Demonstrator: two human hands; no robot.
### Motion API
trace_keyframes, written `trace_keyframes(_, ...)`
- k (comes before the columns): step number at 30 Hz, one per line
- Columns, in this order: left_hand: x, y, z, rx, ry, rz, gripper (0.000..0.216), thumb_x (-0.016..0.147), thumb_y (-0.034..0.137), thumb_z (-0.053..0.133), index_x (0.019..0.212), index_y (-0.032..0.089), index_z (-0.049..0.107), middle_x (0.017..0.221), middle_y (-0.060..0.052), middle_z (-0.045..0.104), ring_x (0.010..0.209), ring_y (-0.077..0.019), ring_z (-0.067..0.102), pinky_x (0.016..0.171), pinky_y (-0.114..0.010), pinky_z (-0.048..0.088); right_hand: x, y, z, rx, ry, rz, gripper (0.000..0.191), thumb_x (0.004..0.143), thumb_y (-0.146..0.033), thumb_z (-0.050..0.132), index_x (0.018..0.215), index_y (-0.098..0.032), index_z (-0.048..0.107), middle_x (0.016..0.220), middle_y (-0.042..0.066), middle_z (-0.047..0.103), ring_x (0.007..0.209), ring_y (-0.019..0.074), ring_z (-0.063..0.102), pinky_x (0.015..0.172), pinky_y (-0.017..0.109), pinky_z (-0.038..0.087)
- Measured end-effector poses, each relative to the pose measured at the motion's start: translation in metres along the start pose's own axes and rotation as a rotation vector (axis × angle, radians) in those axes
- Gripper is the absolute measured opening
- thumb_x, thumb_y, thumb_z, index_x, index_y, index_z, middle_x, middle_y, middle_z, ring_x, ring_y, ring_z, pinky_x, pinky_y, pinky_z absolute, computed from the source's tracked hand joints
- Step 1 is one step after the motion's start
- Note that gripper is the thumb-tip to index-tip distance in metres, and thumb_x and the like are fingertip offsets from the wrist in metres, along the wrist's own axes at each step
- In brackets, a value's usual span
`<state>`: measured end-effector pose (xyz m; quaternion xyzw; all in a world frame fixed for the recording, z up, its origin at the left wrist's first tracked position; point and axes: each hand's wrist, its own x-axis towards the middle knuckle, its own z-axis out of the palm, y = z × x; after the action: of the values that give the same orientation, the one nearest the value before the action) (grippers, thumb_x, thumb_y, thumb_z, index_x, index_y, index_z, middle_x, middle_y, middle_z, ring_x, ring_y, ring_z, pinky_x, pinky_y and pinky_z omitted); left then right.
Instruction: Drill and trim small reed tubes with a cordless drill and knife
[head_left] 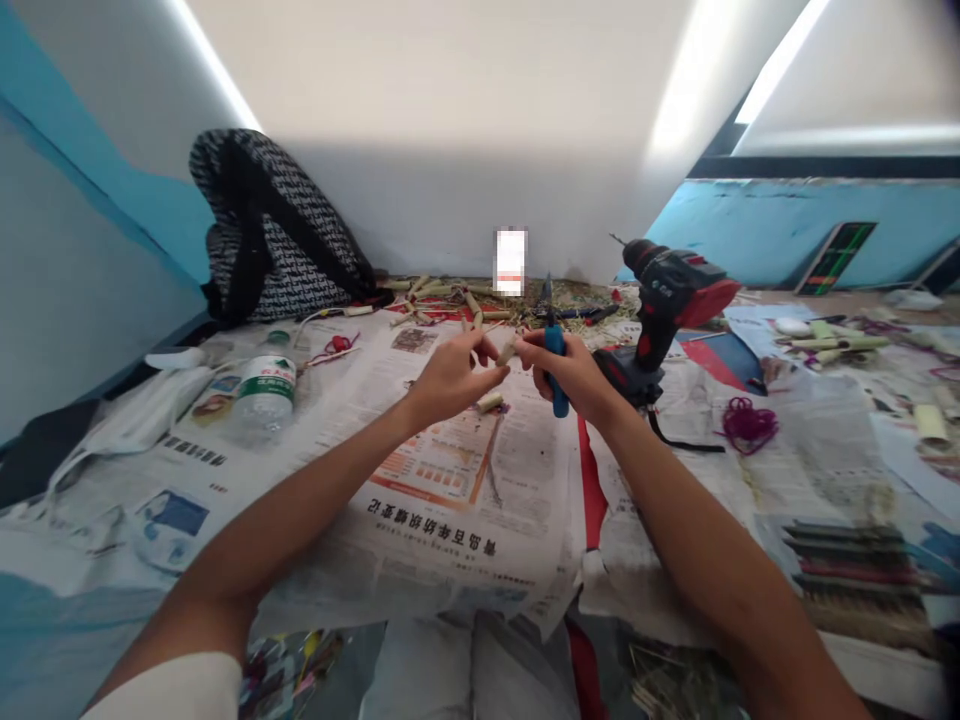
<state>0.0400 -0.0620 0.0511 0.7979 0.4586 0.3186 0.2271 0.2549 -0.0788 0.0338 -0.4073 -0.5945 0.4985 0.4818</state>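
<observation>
- Bottle [268, 392] stands on newspaper [536, 480]
- Left hand [456, 375] pinches a pale stem piece [508, 350], between both hands
- Right hand [576, 372] grips a blue-handled tool [556, 372], apparently touching the piece too; this two-handed step calls next for a steady hold

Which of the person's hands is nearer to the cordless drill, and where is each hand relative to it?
Right. The right hand is close beside the drill, just left of it in the picture; the left hand is farther left, past the right hand.
</observation>
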Motion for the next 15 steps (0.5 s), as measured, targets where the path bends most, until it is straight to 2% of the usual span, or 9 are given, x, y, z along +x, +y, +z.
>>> trace_keyframes(4, -0.008, -0.009, 0.008, -0.171, -0.142, 0.043, 0.035, 0.09, 0.052, 0.075, 0.095, 0.019, 0.066, 0.092, -0.002, 0.066, 0.073, -0.013, 0.053, 0.066, -0.028, 0.043, 0.001, 0.004, 0.004, -0.007, -0.059, 0.038, 0.045, 0.083, -0.062, 0.082, 0.09, -0.019, 0.071, 0.051, -0.006, 0.053, 0.041, 0.0106, 0.047, 0.041, 0.025, 0.034)
trace_keyframes(7, -0.02, -0.017, 0.008, -0.361, -0.276, 0.031, 0.043, 0.1, 0.06, 0.06, 0.099, 0.018, 0.068, 0.096, -0.004, 0.065, 0.082, -0.0156, 0.058, 0.069, -0.028, 0.048, -0.002, 0.003, 0.014, -0.041, -0.115, 0.042, 0.047, 0.084, -0.065, 0.081, 0.09, -0.018, 0.072, 0.051, -0.006, 0.054, 0.04, 0.0101, 0.046, 0.041, 0.025, 0.034)
trace_keyframes(9, -0.028, -0.02, 0.01, -0.478, -0.316, 0.025, 0.045, 0.104, 0.061, 0.053, 0.102, 0.018, 0.067, 0.094, -0.004, 0.064, 0.084, -0.0161, 0.058, 0.072, -0.028, 0.05, -0.005, 0.001, 0.022, -0.096, -0.124, 0.028, 0.049, 0.084, -0.067, 0.08, 0.086, -0.018, 0.071, 0.052, -0.005, 0.055, 0.041, 0.0095, 0.046, 0.041, 0.025, 0.034)
trace_keyframes(12, -0.036, -0.023, 0.017, -0.63, -0.317, -0.028, 0.042, 0.107, 0.06, 0.05, 0.104, 0.02, 0.062, 0.09, -0.002, 0.058, 0.077, -0.0133, 0.052, 0.072, -0.027, 0.05, -0.01, 0.001, 0.029, -0.199, -0.054, 0.014, 0.049, 0.086, -0.068, 0.079, 0.084, -0.019, 0.072, 0.054, -0.004, 0.055, 0.044, 0.0098, 0.046, 0.043, 0.026, 0.034)
trace_keyframes(15, -0.037, -0.026, 0.022, -0.756, -0.248, -0.063, 0.041, 0.108, 0.058, 0.051, 0.091, 0.021, 0.052, 0.084, 0.001, 0.053, 0.069, -0.0105, 0.045, 0.065, -0.025, 0.045, -0.012, 0.004, 0.032, -0.302, 0.107, -0.028, 0.048, 0.086, -0.068, 0.078, 0.089, -0.021, 0.074, 0.057, -0.003, 0.057, 0.05, 0.0129, 0.05, 0.048, 0.028, 0.039)
